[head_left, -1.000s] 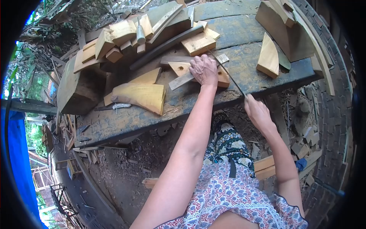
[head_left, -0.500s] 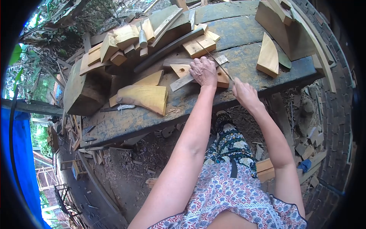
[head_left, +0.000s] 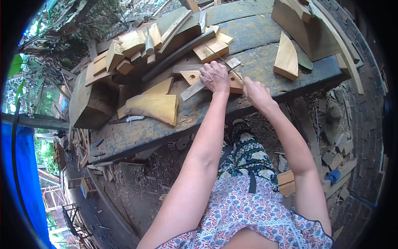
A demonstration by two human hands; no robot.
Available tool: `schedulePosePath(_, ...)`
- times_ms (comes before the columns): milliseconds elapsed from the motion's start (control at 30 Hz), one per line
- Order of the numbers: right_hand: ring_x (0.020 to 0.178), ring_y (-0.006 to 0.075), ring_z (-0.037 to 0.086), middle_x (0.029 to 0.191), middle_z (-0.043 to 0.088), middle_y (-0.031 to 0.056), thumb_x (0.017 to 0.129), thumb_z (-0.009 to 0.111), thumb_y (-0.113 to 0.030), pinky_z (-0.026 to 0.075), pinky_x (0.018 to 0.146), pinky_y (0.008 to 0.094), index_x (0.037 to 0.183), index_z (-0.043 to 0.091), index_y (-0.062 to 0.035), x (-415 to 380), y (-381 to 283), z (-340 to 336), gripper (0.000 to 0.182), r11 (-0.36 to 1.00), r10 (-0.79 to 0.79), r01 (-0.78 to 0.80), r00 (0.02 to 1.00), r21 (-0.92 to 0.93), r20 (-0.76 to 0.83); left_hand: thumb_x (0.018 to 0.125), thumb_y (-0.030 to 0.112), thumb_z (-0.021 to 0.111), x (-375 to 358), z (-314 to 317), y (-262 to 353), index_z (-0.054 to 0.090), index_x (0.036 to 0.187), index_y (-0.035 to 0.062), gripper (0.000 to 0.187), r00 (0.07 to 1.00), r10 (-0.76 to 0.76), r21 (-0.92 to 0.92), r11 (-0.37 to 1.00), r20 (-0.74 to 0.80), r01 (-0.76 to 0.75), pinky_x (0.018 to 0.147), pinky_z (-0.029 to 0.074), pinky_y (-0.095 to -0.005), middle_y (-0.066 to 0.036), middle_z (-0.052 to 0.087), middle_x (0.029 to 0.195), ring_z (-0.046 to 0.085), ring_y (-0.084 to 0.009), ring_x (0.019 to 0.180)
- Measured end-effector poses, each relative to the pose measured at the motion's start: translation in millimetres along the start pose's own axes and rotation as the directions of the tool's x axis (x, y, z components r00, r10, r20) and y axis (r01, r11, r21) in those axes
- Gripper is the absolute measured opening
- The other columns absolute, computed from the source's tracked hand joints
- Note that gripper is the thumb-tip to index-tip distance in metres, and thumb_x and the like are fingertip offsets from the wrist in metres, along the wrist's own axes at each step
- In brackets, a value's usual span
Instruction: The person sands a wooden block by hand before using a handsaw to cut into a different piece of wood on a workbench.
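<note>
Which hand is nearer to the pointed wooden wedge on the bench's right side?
Right. The right hand is left of the wooden wedge, lower in view; the left hand is farther left.

You can read no text, label, brand, number or sign anywhere in this view. The pale bit of wood (head_left: 233, 63) just past your left hand (head_left: 214, 77) carries darker marks, too small to tell whether they are writing. The print on your blouse (head_left: 244, 211) shows flowers and leaves, and your trousers (head_left: 258, 155) bear a pattern without readable lettering.
</note>
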State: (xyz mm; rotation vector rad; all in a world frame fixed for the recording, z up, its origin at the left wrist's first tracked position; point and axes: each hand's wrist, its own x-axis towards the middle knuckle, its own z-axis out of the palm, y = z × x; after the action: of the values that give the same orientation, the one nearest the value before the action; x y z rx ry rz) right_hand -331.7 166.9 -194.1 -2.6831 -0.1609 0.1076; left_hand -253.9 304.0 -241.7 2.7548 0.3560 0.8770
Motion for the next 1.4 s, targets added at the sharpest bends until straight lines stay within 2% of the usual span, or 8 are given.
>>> schedulePosePath(167, 0.084, 0.0452, 0.062, 0.082, 0.064, 0.0281, 0.093, 0.042, -0.018, 0.048, 0.073, 0.0555, 0.097, 0.049, -0.0033, -28.0, 11.5, -5.6, 0.017, 1.0, -0.002, 0.002, 0.999, 0.014, 0.034, 0.083, 0.027, 0.053, 0.2, -0.8, 1.3, 0.06, 0.082, 0.0075, 0.021, 1.0, -0.008, 0.009, 1.0, 0.028, 0.008, 0.077, 0.041, -0.0433, -0.011, 0.057, 0.089, 0.053, -0.0288, 0.09)
schedulePosePath(400, 0.078, 0.0462, 0.062, 0.077, 0.064, 0.0261, 0.093, 0.047, -0.017, 0.049, 0.067, 0.0554, 0.096, 0.046, -0.0045, -107.1, 22.5, -19.2, 0.013, 0.991, 0.13, -0.127, 0.986, -0.035, 0.102, 0.085, 0.03, 0.052, -0.7, -2.1, -0.8, 0.062, 0.084, 0.0075, 0.025, 0.998, -0.026, -0.043, 0.999, 0.058, 0.029, 0.082, 0.04, -0.0438, -0.011, 0.059, 0.093, 0.052, -0.0299, 0.095)
schedulePosePath(667, 0.083, 0.0465, 0.062, 0.081, 0.063, 0.0276, 0.092, 0.045, -0.018, 0.048, 0.073, 0.0561, 0.096, 0.045, -0.002, 1.4, 2.1, 11.0, 0.017, 1.0, -0.026, 0.026, 0.999, -0.004, -0.031, 0.084, 0.028, 0.053, -0.9, -4.3, -0.4, 0.061, 0.083, 0.008, 0.022, 0.999, -0.021, -0.039, 0.999, 0.038, 0.022, 0.081, 0.04, -0.0431, -0.011, 0.057, 0.092, 0.052, -0.0287, 0.094)
schedulePosePath(767, 0.083, 0.0468, 0.061, 0.081, 0.063, 0.0278, 0.092, 0.046, -0.019, 0.047, 0.073, 0.0564, 0.096, 0.045, -0.0027, -24.4, 11.2, 0.6, 0.016, 1.0, -0.021, 0.02, 1.0, 0.019, 0.013, 0.082, 0.028, 0.054, -0.1, -3.3, 0.4, 0.061, 0.083, 0.0082, 0.021, 0.999, -0.028, -0.035, 0.999, 0.045, 0.029, 0.08, 0.04, -0.0421, -0.011, 0.056, 0.092, 0.052, -0.028, 0.093)
schedulePosePath(900, 0.078, 0.0473, 0.06, 0.077, 0.062, 0.0274, 0.094, 0.046, -0.021, 0.047, 0.069, 0.0574, 0.095, 0.045, -0.0048, -95.9, 22.7, -10.2, 0.016, 0.992, 0.126, -0.124, 0.988, -0.027, 0.086, 0.083, 0.028, 0.053, 0.0, -2.2, -0.8, 0.062, 0.084, 0.0077, 0.022, 0.998, -0.04, -0.064, 0.997, 0.057, 0.044, 0.08, 0.04, -0.0424, -0.011, 0.057, 0.092, 0.052, -0.0283, 0.094)
schedulePosePath(1000, 0.077, 0.0476, 0.06, 0.075, 0.062, 0.0276, 0.095, 0.046, -0.021, 0.047, 0.067, 0.0574, 0.095, 0.045, -0.0047, -106.7, 26.8, -14.8, 0.016, 0.995, 0.095, -0.094, 0.993, -0.019, 0.076, 0.085, 0.029, 0.052, -1.7, -1.5, -3.0, 0.062, 0.084, 0.007, 0.024, 0.998, -0.036, -0.071, 0.997, 0.058, 0.041, 0.081, 0.04, -0.0433, -0.011, 0.058, 0.091, 0.052, -0.0288, 0.094)
schedulePosePath(1233, 0.085, 0.0467, 0.061, 0.084, 0.062, 0.0294, 0.094, 0.044, -0.019, 0.047, 0.074, 0.0561, 0.097, 0.048, -0.0034, 0.6, -4.0, 1.0, 0.017, 1.0, 0.0, 0.001, 1.0, -0.03, 0.023, 0.085, 0.028, 0.051, 0.3, -4.9, -0.6, 0.06, 0.083, 0.0065, 0.024, 0.999, -0.032, -0.068, 0.997, 0.037, 0.034, 0.081, 0.041, -0.0438, -0.011, 0.058, 0.092, 0.052, -0.0289, 0.094)
schedulePosePath(1400, 0.085, 0.0467, 0.061, 0.084, 0.062, 0.0293, 0.094, 0.044, -0.02, 0.047, 0.074, 0.0558, 0.099, 0.047, -0.0027, -21.6, 5.9, -5.0, 0.018, 1.0, -0.006, 0.007, 0.999, -0.019, 0.047, 0.085, 0.028, 0.052, 0.6, -2.0, 0.4, 0.061, 0.081, 0.0073, 0.023, 0.999, -0.038, -0.073, 0.997, 0.013, 0.039, 0.079, 0.041, -0.0437, -0.011, 0.058, 0.089, 0.053, -0.0288, 0.092)
